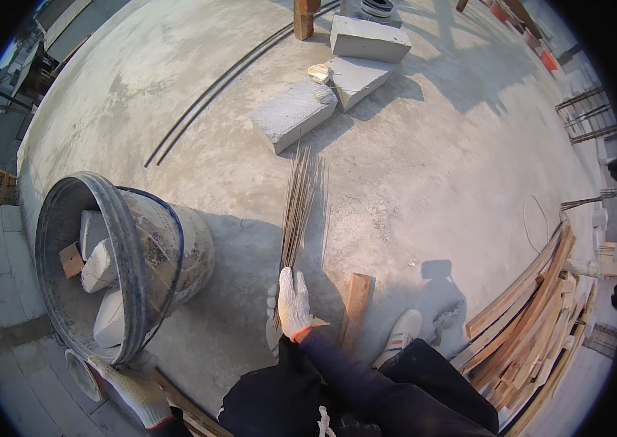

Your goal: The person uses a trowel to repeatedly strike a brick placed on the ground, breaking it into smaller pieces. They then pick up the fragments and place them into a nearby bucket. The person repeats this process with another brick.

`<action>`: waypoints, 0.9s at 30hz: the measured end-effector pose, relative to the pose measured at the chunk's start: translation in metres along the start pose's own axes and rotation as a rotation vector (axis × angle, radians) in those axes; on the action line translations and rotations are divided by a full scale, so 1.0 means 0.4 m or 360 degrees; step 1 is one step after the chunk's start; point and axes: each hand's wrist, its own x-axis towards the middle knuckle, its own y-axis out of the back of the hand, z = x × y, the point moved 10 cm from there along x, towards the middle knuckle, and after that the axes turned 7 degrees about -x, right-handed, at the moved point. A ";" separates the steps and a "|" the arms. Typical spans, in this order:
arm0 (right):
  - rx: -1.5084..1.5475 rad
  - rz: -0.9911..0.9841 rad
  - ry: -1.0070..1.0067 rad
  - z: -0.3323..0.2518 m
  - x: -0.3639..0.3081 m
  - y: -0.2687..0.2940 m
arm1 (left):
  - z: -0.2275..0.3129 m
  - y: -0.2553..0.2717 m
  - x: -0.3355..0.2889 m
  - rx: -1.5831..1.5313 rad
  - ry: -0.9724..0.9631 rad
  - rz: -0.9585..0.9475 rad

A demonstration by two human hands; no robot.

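My right hand (pixel 294 304), in a white knit glove, is closed around the lower part of a bundle of thin, brownish wires (pixel 297 204). Their far ends fan out slightly toward the concrete blocks. At the lower left, my gloved left hand (pixel 133 390) is at the near rim of a large, mortar-stained bucket (pixel 184 240). Its thumb and partly shaded fingers appear to grip that rim. Inside the bucket lie several broken pieces of pale block (pixel 101 266) and a small brown piece (pixel 71 260). A dark handle (pixel 170 211) runs across the bucket's side.
Pale concrete blocks (pixel 294 113) lie ahead, near two long dark rods (pixel 214 84) and a wooden post (pixel 303 18). A wooden piece (pixel 354 309) lies beside my shoe (pixel 403 331). Stacked timber strips (pixel 527 320) are at right. A round-rimmed object (pixel 84 375) stands beside my left hand.
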 end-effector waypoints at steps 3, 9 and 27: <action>0.0163 -0.0112 0.0048 -0.012 0.054 -0.072 | -0.136 -0.041 -0.167 0.0100 0.0063 -0.0300; 0.0666 0.0137 -0.0136 0.058 -0.050 0.139 | -0.300 -0.580 -0.350 0.0837 -0.0536 -0.1649; 0.0383 0.0298 0.0108 -0.028 -0.026 0.289 | -0.382 -1.630 -0.155 0.1941 -0.1690 -0.1761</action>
